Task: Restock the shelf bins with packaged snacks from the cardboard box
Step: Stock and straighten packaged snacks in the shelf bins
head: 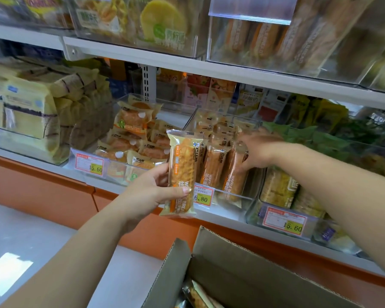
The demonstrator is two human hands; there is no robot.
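While the left hand pinches an orange plastic-wrapped waffle packet at nine o'clock of the part-filled clear plastic bin, the right hand, grip blurred beyond telling, touches the standing packets inside, and the brown cardboard box at six o'clock holds more, so restocking seems midway.

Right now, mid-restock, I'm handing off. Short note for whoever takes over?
Left hand: grips one waffle bread pack upright, in front of the shelf.
Right hand: reaching into the waffle bin, at the standing packs; blurred, grip unclear.
Cardboard box: open, below the shelf, spare packs inside.
Done: several packs stand in the bin.
Left: place the held pack, then keep emptying the box.
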